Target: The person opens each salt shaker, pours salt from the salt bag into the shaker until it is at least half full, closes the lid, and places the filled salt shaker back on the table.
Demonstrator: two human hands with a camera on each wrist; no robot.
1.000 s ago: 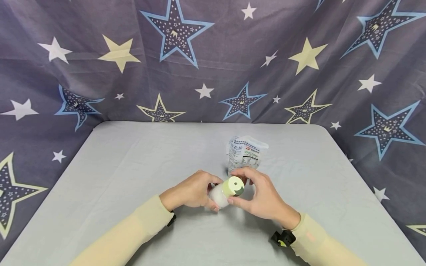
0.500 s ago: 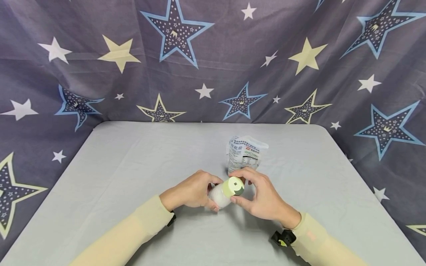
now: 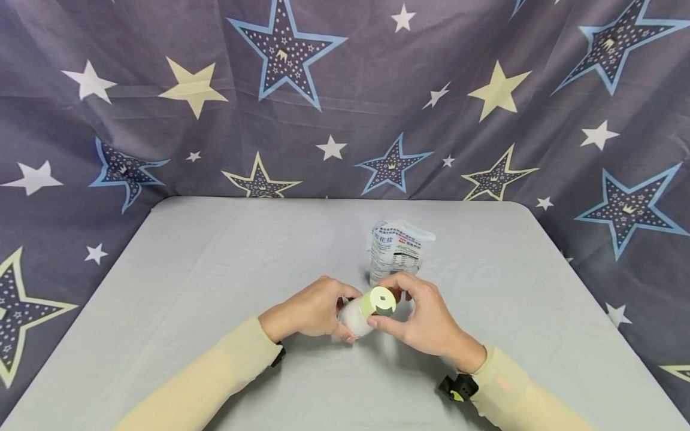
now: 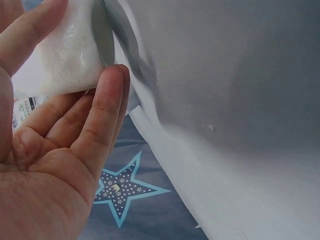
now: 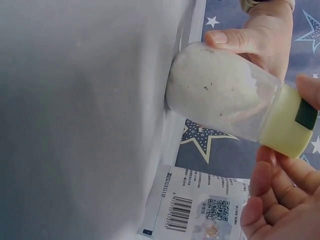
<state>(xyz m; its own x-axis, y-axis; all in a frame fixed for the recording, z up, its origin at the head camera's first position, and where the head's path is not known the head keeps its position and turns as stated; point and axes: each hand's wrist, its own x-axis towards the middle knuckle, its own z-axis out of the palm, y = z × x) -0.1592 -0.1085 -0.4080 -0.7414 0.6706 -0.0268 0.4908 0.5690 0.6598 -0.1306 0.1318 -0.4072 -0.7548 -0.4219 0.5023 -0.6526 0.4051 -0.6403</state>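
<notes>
A clear seasoning jar [image 3: 354, 318] of white grains stands near the middle of the table, leaning a little, its base at the tabletop. My left hand [image 3: 319, 308] holds the body with thumb and fingers on either side; in the left wrist view the jar [image 4: 75, 50] sits between them. With thumb and fingertips, my right hand [image 3: 428, 314] pinches the pale yellow-green cap [image 3: 378, 301]. A dark green part shows on the cap [image 5: 287, 120] in the right wrist view, where specks dot the grains in the jar [image 5: 210, 87].
Just behind the right hand a printed white bag [image 3: 396, 248] stands upright, its barcode and QR code visible in the right wrist view. A grey cloth covers the table [image 3: 242, 251]. Star-patterned fabric [image 3: 345, 96] hangs behind and along the sides.
The right fingers have shifted slightly around the cap. Its dark green part has turned a little toward the near side. The left hand and bag look unmoved.
</notes>
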